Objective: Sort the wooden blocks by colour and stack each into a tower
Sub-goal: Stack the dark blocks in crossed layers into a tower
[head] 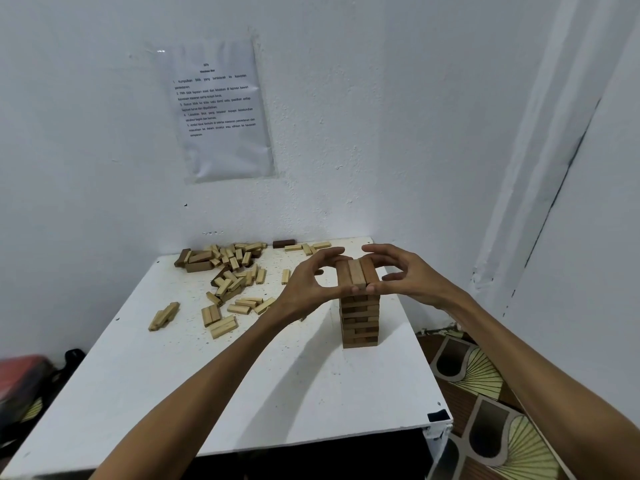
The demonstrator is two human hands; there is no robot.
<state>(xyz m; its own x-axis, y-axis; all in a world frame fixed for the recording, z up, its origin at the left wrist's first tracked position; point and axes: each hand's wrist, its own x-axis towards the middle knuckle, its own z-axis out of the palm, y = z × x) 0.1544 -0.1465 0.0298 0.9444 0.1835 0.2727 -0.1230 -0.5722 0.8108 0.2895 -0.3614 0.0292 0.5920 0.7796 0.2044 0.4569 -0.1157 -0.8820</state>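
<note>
A tower of brown wooden blocks stands on the right half of the white table. Its top layer is three blocks side by side. My left hand presses that layer from the left, thumb at the near end and fingers at the far end. My right hand does the same from the right. A heap of pale and brown loose blocks lies at the back left of the table. One dark brown block rests by the wall.
A printed sheet is taped to the wall behind the table. Walls close the back and right sides. A patterned floor mat lies to the right. A red and black object sits low on the left.
</note>
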